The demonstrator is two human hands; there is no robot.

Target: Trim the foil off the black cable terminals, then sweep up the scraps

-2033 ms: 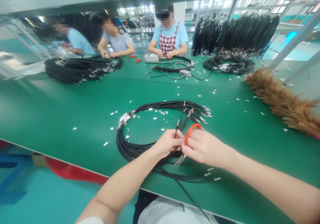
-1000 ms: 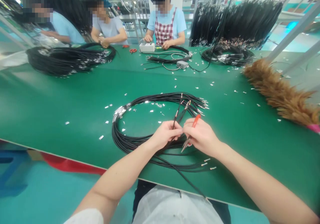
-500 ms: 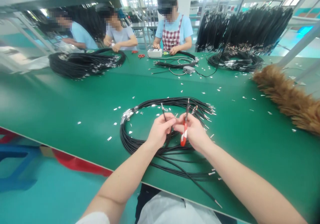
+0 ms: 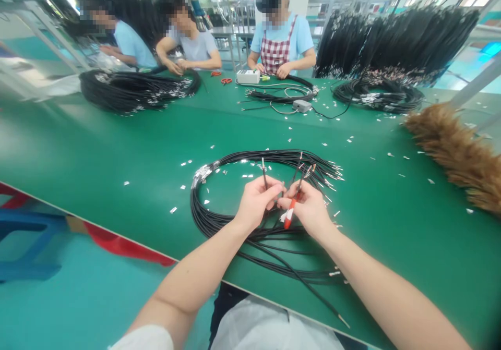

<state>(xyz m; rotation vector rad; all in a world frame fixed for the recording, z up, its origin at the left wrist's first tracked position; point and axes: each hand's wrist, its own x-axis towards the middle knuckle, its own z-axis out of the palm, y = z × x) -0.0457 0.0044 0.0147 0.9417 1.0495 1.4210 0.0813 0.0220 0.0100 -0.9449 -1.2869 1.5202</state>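
My left hand (image 4: 256, 201) pinches a thin black cable (image 4: 265, 177), whose pale stripped end points up past the fingers. Close beside it, my right hand (image 4: 311, 204) is closed around a red-handled tool (image 4: 290, 213), tilted with its handle end down; its jaws cannot be made out. Dark cable ends with bare tips rise behind the right fingers. Under and around both hands lies a looped bundle of black cables (image 4: 201, 217), bound with clear wrap (image 4: 202, 173) at the left. Its loose, stripped ends fan out to the right.
Small white scraps (image 4: 173, 210) dot the green table (image 4: 117, 146). Across it, several people work beside black cable coils (image 4: 133, 92), red-handled scissors (image 4: 226, 81) and a white box (image 4: 248, 76). A brown fluffy duster (image 4: 454, 152) lies at right; a blue stool (image 4: 27, 245) stands lower left.
The fingertips of my two hands have drawn slightly apart. In my right hand the red-handled tool has tilted further over. The whole view has shifted a little.
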